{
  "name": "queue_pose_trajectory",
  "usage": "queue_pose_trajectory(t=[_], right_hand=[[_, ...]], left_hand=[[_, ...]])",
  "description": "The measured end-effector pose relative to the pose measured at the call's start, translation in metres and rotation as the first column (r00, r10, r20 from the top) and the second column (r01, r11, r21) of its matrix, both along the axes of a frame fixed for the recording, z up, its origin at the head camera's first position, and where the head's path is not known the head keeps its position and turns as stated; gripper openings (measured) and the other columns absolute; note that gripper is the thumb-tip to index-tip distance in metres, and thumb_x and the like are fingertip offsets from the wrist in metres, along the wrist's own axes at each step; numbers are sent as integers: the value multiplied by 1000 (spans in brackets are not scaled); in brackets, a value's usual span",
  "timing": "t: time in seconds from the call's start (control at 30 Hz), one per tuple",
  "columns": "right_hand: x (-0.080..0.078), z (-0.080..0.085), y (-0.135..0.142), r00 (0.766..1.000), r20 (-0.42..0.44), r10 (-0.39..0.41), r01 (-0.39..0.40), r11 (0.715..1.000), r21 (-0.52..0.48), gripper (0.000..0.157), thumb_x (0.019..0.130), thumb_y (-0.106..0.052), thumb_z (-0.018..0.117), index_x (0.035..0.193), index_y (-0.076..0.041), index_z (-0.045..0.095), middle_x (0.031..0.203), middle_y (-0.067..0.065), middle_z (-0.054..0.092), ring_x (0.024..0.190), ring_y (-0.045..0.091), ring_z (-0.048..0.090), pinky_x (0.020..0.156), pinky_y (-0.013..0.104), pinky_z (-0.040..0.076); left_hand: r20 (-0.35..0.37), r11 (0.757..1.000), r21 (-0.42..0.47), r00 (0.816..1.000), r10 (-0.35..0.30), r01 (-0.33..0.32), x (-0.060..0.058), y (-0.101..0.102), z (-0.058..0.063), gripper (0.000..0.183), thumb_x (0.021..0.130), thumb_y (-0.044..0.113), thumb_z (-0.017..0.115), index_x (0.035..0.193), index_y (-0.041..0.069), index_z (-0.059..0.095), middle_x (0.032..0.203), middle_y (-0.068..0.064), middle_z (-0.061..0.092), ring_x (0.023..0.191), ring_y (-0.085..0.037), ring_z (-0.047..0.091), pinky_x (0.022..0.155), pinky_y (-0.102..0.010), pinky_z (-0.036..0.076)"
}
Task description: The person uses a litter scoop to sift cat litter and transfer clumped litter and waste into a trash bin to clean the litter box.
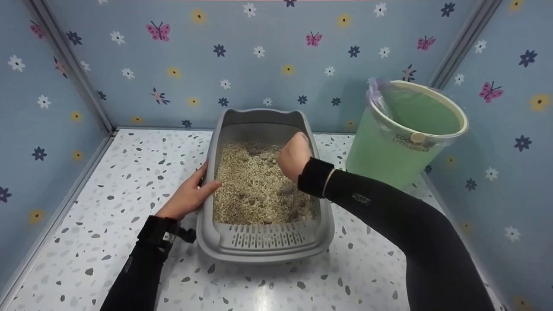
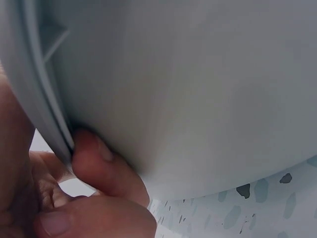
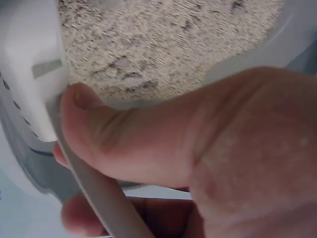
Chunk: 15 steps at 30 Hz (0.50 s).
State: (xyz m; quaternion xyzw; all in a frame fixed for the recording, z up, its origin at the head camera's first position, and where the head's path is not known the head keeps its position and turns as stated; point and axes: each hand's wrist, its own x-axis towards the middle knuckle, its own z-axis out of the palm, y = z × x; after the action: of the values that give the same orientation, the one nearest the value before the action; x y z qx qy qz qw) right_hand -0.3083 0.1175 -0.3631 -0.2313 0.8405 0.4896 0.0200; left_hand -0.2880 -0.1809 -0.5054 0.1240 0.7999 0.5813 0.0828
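Note:
A grey litter box full of tan, grainy litter stands on the speckled surface. My left hand grips its left rim, thumb over the top edge; in the left wrist view the curled fingers press the outer wall from beneath the lip. Over the far right part of the litter, my right hand holds a pale litter scoop. The right wrist view shows the thumb pressed along its handle and fingers wrapped under it. In the head view the hand hides the scoop. Small clumps dot the litter.
To the right of the box stands a green bin with a cream rim and a clear purplish liner. Blue patterned panels enclose the back and both sides. A slotted ledge forms the box's near end.

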Motion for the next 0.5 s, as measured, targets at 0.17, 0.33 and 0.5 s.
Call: queue_pose_trajectory(t=[0.17,0.33,0.5], right_hand=[[-10,-5,13,993,-25,112,-114,990,-88,50,110,-12,59,68,-21,34,64,-3,31,61,16,20,55,37,18],[-19,-6,27,985,17,172,-165,964,-208,49,106,-12,63,64,-21,40,59,-4,38,53,14,29,46,36,25],[-24,-7,34,980,37,198,-178,937,-301,49,99,-13,69,62,-21,38,57,-5,35,51,14,30,44,36,29]], left_hand=[[11,1000,1,1000,11,-11,0,0,0,89,114,40,66,181,27,9,182,-27,18,137,-50,59,107,-57,60],[8,1000,-19,1000,9,-9,0,0,-1,88,115,39,64,181,25,8,180,-30,23,133,-48,61,105,-54,60],[2,1000,-18,1000,7,-7,0,1,-1,87,114,41,64,181,27,9,179,-29,27,136,-48,59,107,-57,58]])
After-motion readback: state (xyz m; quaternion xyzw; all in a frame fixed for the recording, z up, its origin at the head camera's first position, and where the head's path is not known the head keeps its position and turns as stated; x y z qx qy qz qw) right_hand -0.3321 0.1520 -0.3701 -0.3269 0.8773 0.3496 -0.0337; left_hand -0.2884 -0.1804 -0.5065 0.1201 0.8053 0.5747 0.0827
